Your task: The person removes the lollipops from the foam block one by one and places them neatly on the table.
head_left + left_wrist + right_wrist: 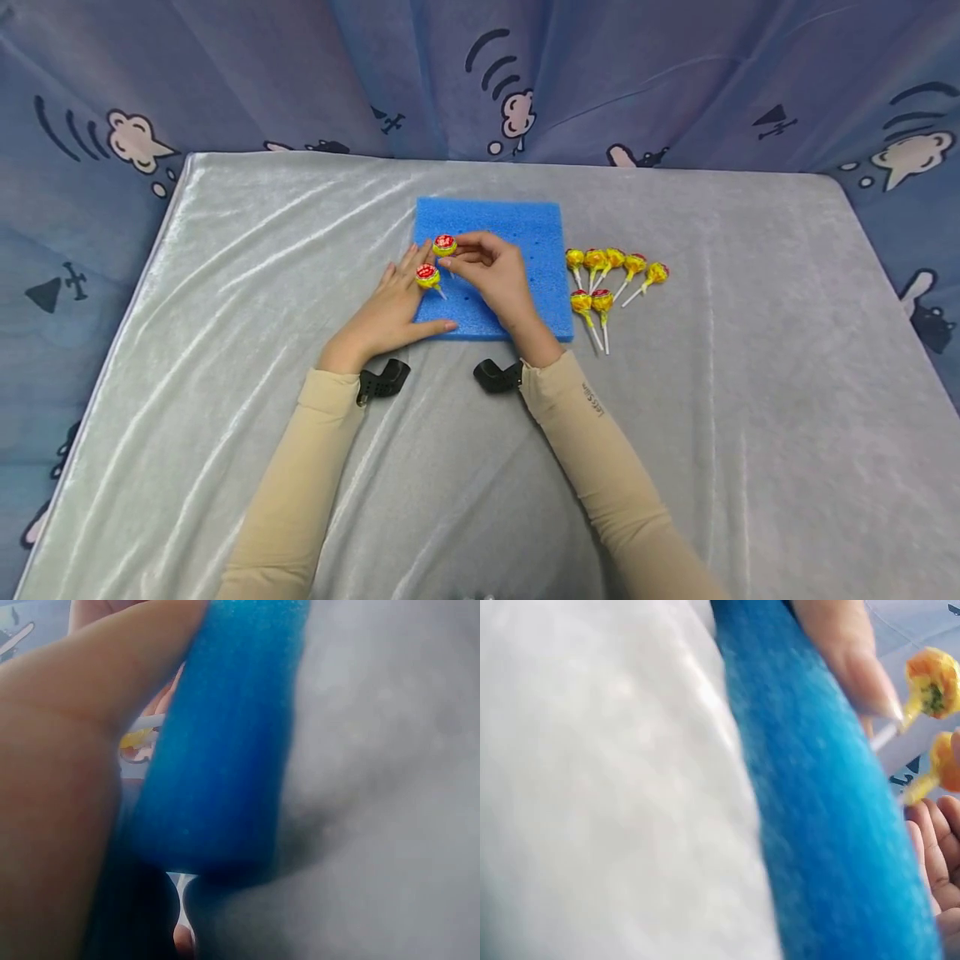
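My left hand lies spread over the left side of a blue foam block, its thumb along the near edge. My right hand is over the block, thumb and index finger pinching a lollipop with a red and yellow wrapper. Nearer to me, a second lollipop stands tilted at the foam, its white stick pointing down. In the right wrist view, a thumb is right by the stick of a yellow lollipop. The left wrist view shows the foam's side close beside my left thumb.
Right of the block, several lollipops lie in two loose rows on the grey cloth-covered table. Small holes dot the foam's top. A blue patterned curtain hangs behind the table. Each wrist carries a black camera.
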